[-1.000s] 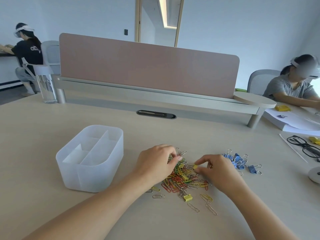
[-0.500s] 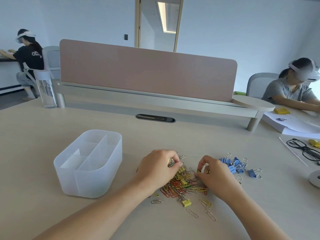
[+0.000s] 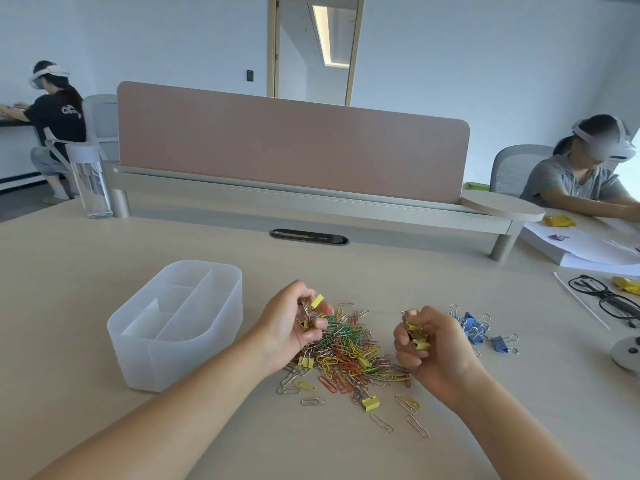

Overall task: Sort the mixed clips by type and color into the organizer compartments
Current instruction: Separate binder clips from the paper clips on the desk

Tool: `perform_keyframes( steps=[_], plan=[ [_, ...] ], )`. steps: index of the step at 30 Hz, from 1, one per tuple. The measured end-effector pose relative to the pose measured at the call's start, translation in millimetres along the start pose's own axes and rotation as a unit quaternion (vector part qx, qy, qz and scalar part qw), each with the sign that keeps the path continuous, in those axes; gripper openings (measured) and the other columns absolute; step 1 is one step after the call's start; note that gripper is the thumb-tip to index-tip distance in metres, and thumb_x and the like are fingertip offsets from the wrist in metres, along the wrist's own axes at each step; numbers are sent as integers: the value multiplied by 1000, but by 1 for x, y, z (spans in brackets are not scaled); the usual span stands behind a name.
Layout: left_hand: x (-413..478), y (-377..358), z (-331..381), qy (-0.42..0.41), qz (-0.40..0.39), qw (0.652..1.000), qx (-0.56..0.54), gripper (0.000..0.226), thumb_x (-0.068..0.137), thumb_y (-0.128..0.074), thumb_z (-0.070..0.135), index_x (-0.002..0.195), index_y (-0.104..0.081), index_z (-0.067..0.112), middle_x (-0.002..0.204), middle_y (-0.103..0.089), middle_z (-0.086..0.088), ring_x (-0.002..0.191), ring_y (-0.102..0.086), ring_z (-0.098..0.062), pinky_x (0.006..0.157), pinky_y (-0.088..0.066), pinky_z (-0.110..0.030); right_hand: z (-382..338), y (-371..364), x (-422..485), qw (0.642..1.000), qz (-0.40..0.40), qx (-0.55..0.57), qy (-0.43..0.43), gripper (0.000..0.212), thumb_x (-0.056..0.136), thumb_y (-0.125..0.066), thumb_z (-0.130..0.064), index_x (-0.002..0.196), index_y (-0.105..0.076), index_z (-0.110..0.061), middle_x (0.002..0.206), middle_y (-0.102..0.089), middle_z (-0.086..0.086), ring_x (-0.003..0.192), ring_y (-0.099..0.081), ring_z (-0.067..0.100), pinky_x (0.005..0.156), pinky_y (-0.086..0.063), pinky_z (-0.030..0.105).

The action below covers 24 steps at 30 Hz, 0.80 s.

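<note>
Two clutches of yellow binder clips (image 3: 417, 336) flank the mixed pile (image 3: 349, 353), one gripped in each curled hand, and the organizer (image 3: 180, 362) stands to the left, nearer the left hand (image 3: 294, 329) than the right hand (image 3: 434, 353).

Single head-worn wide-angle view, facing forward and down, close over desk (image 3: 86, 271).

White print on the black shirt (image 3: 71, 110) is unreadable.
</note>
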<state>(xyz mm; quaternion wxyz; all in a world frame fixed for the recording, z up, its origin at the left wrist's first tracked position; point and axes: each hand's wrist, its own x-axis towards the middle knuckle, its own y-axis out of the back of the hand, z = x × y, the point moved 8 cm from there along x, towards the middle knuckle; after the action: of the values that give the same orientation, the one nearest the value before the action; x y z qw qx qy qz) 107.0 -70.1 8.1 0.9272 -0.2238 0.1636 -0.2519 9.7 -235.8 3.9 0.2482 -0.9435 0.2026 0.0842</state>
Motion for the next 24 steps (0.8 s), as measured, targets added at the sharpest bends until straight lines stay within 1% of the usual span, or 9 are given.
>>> perform_keyframes(
  steps=[5,7,9,11,13,14,18,21,24],
  plan=[
    [2,4,-5,53,2,998,-40,10,90,-40,8,80,-42,9,65,-52,-11,45,-41,-15,31,-28,-18,4,2,1,1000,4,12,-19,8,82,-46,-6,79,-42,-13,63,-52,12,43,-28,13,36,-37,21],
    [1,7,0,39,9,998,43,8,92,-44,6,86,-48,8,61,-48,-5,42,-36,-11,32,-22,-17,5,1,1,1000,-4,1,-17,9,81,-47,-7,79,-42,-14,64,-51,11,44,-30,14,37,-38,22],
    [0,8,13,-3,18,983,184,8,94,-49,9,89,-55,9,55,-41,1,40,-29,-9,35,-18,-16,6,-2,0,1000,-21,2,-23,11,77,-49,-8,78,-41,-16,63,-47,8,45,-30,14,36,-35,21],
    [-3,7,27,-57,24,927,370,11,95,-54,16,89,-61,14,52,-40,6,39,-28,-9,40,-19,-16,7,-5,-1,998,-40,17,-37,11,75,-48,-10,76,-39,-16,61,-41,5,44,-28,12,34,-31,21],
    [-4,8,34,-95,36,834,543,17,96,-55,24,85,-67,21,51,-45,12,39,-32,-9,41,-24,-18,8,-7,-2,997,-53,33,-47,12,80,-48,-12,74,-37,-16,59,-36,3,42,-25,11,32,-28,20],
    [-4,10,32,-93,35,805,585,22,97,-54,27,81,-68,24,50,-46,11,39,-33,-10,41,-25,-18,8,-7,-3,997,-55,33,-47,16,83,-50,-14,73,-38,-16,58,-35,2,40,-24,10,31,-26,20],
    [-8,17,26,-50,41,782,620,28,99,-50,33,78,-66,23,49,-44,4,35,-34,-14,39,-24,-16,8,-7,-1,999,-38,-3,-33,26,89,-60,-23,71,-43,-17,53,-33,-1,34,-23,7,29,-25,18],
    [-18,17,31,-54,52,747,661,24,95,-54,45,83,-62,26,45,-44,8,27,-33,-8,40,-24,-16,9,-5,0,999,-26,11,-35,17,85,-58,-11,76,-44,-15,57,-41,3,37,-28,9,30,-29,18],
    [-25,16,31,-48,37,723,688,21,92,-58,49,88,-61,28,49,-46,9,31,-37,-7,42,-28,-18,9,-3,-1,999,-23,24,-42,14,84,-55,-3,78,-46,-13,63,-49,6,40,-35,9,30,-35,17]
  ],
)
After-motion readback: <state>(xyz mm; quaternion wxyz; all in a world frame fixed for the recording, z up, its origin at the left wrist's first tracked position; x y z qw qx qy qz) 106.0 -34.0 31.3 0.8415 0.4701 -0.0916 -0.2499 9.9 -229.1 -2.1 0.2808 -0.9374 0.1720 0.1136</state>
